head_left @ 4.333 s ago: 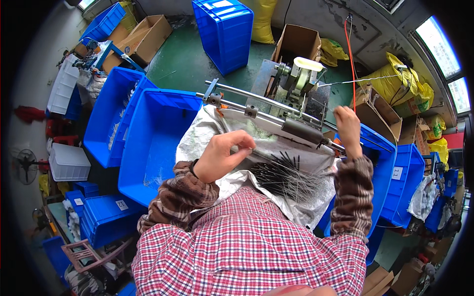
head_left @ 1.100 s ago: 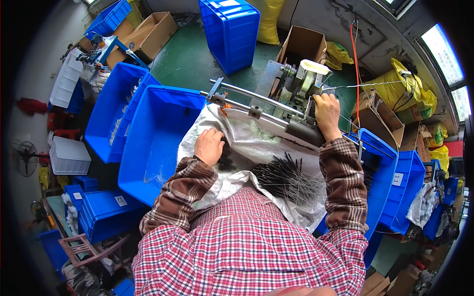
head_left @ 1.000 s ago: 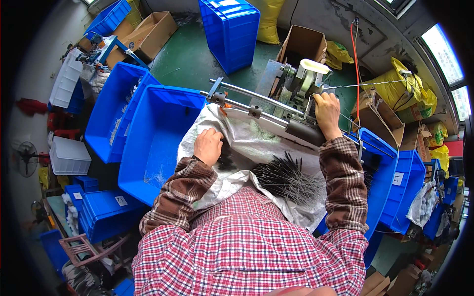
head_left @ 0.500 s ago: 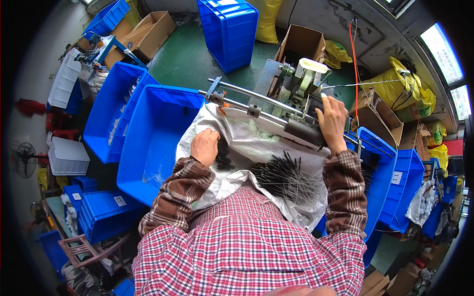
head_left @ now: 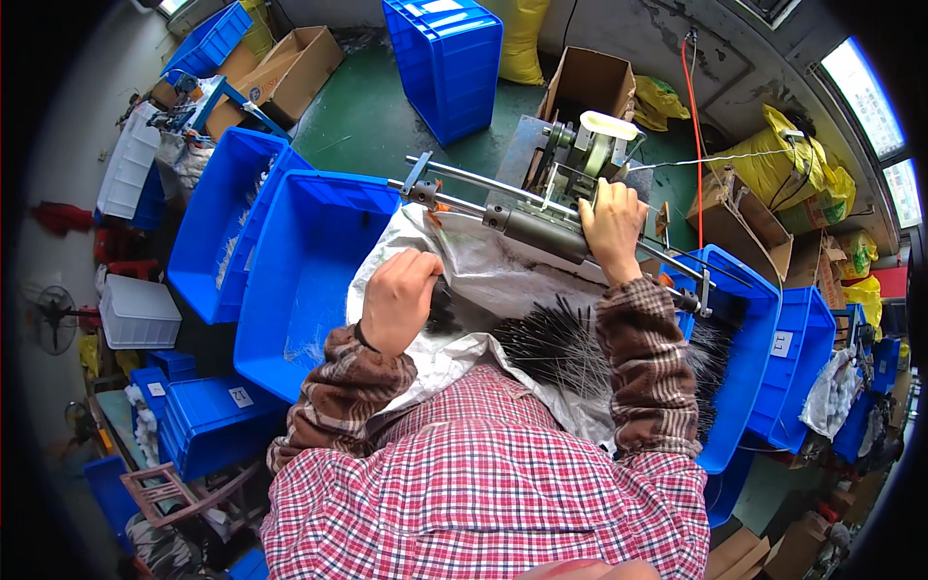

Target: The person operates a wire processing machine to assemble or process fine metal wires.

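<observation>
Machine under right hand (white-labelled bins around)

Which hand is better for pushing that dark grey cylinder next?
Probably the right hand: it's beside the dark grey cylinder, while the left hand is farther off, over white cloth.

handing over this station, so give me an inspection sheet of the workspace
Surface: white sheet, creased, spread before the person
Job's things: thin dark rods piled on the sheet; machine with a dark sleeve
Clutter: open carton behind the machine, yellow sacks at right
Grips: left grip curled over the sheet, any hold unclear; right grip beside the sleeve
Cables: red cable hanging by the wall, white cable running toward the sacks
Surroundings: blue bins both sides, green floor
</observation>
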### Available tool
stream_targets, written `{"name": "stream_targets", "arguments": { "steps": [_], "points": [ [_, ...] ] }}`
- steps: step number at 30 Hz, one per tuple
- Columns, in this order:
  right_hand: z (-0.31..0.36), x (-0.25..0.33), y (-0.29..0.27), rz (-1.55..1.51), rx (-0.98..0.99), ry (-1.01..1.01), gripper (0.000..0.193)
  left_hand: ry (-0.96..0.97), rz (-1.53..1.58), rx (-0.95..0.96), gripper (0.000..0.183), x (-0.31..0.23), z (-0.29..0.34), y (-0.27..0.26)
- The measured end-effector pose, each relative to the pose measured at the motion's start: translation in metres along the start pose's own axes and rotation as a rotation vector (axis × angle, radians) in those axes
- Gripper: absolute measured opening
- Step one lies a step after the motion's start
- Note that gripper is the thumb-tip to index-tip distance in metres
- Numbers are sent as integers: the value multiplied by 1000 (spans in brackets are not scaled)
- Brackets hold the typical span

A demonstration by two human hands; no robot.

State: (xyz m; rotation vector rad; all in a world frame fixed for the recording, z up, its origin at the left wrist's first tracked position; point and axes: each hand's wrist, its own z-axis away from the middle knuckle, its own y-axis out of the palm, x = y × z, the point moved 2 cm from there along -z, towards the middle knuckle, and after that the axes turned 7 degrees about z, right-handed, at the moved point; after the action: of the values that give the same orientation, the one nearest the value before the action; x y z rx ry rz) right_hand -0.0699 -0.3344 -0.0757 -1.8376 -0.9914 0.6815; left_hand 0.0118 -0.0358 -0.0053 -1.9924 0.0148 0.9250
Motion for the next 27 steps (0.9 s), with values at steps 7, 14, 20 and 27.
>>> {"name": "stream_targets", "arguments": {
  "steps": [7,14,20,27],
  "points": [
    [16,-65,-7,-83,30,42,27,-142,194,-44,13,-22,4,-60],
    [13,-102,-36,-203,82,-60,9,-117,637,98,11,-35,-13,-26],
    [44,-55,-134,-760,446,-138,27,-157,857,137,11,-49,-30,40],
    [25,-2,-82,-565,68,-271,10,-87,688,26,25,-43,-39,56]
  ]
}}
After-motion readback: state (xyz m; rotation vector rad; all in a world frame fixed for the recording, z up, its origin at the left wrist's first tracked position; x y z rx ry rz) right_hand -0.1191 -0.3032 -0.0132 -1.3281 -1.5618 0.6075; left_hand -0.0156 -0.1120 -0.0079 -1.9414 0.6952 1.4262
